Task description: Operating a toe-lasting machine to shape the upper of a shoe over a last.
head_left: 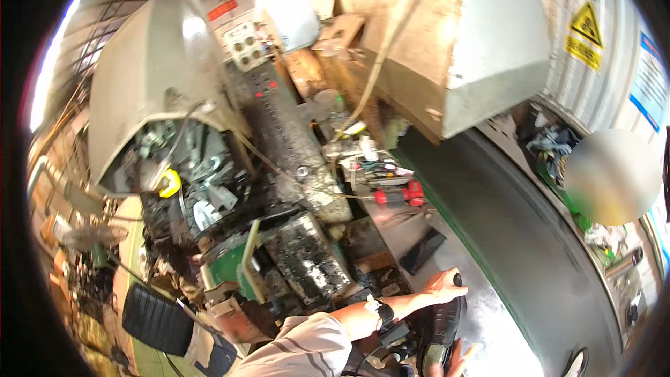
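Observation:
My left hand (445,287) is closed on the upper end of a black shoe (444,322), above a shiny metal table (499,321). A dark watch (384,315) is on that wrist. Beside the lower end of the shoe is my right hand (460,359), cut off by the frame's lower edge. Motion smears its fingers, so its grip on the shoe is unclear. Just beyond my left hand lies a black phone (423,250). Farther up the table are a red and black power tool (401,194) and several small hand tools (382,168).
A dark conveyor belt (513,216) runs along the table's right side, with part of another shoe (578,361) at its near end. Large hooded machines (157,63) stand left and ahead. A black chair back (157,318) is at lower left. A cable (380,63) hangs ahead.

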A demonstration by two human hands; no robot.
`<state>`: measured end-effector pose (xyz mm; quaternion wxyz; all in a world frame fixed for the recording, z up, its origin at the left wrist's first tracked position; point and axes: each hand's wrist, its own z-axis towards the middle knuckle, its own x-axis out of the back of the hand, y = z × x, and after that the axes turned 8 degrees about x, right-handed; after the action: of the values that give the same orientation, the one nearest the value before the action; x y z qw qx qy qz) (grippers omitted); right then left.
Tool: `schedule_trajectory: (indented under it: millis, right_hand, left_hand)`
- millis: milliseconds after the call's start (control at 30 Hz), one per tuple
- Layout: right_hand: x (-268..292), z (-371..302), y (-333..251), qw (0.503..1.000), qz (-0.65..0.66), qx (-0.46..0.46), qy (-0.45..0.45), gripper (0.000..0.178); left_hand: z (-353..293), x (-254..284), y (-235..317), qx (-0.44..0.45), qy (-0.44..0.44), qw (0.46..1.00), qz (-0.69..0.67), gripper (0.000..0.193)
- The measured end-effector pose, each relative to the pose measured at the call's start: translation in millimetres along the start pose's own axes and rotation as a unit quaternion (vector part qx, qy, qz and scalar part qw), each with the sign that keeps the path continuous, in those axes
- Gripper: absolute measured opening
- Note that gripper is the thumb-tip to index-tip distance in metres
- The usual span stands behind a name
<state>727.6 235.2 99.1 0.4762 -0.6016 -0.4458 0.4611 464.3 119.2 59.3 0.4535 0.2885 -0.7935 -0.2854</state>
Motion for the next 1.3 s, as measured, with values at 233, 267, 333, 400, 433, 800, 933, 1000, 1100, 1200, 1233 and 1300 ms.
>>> schedule_trajectory:
  millis: [233,267,333,400,433,800,933,1000,1100,1200,1233,1300]
  right_hand:
    - [-88,95,-43,0.955,0.045,-0.269,-0.116,0.072]
    - [-107,91,-39,0.950,0.069,-0.268,-0.147,0.068]
    - [-157,76,-41,0.938,0.077,-0.267,-0.209,0.065]
    - [-209,50,-50,0.981,0.016,-0.035,-0.190,0.051]
    - [-232,43,-50,0.976,0.007,-0.028,-0.215,0.051]
    - [-451,-30,-19,0.915,0.065,0.064,-0.393,0.051]
    - [-505,-42,-3,0.925,0.074,0.055,-0.370,0.031]
    - [-523,-37,4,0.919,0.075,0.024,-0.385,0.034]
    - [-551,-39,5,0.910,0.094,-0.023,-0.402,0.034]
    - [-566,-31,3,0.911,0.109,-0.056,-0.393,0.036]
    - [-568,-24,4,0.907,0.103,-0.050,-0.405,0.037]
    - [-580,-30,-13,0.919,0.102,-0.054,-0.378,0.037]
  left_hand:
    - [-102,129,-28,-0.087,0.209,0.967,-0.119,0.041]
    - [-120,151,-43,-0.071,0.220,0.963,-0.136,0.039]
    - [-159,189,-82,-0.062,0.275,0.946,-0.162,0.037]
    - [-207,230,-107,-0.060,0.328,0.927,-0.172,0.040]
    - [-231,248,-119,-0.063,0.351,0.919,-0.170,0.043]
    - [-406,387,-268,0.026,0.522,0.833,-0.180,0.047]
    - [-441,423,-295,0.067,0.531,0.823,-0.191,0.049]
    - [-447,440,-307,0.095,0.526,0.823,-0.194,0.049]
    - [-445,461,-328,0.150,0.517,0.820,-0.196,0.055]
    - [-440,487,-343,0.150,0.476,0.823,-0.271,0.071]
    - [-437,493,-349,0.127,0.469,0.820,-0.303,0.075]
    - [-422,498,-362,0.041,0.428,0.797,-0.424,0.063]
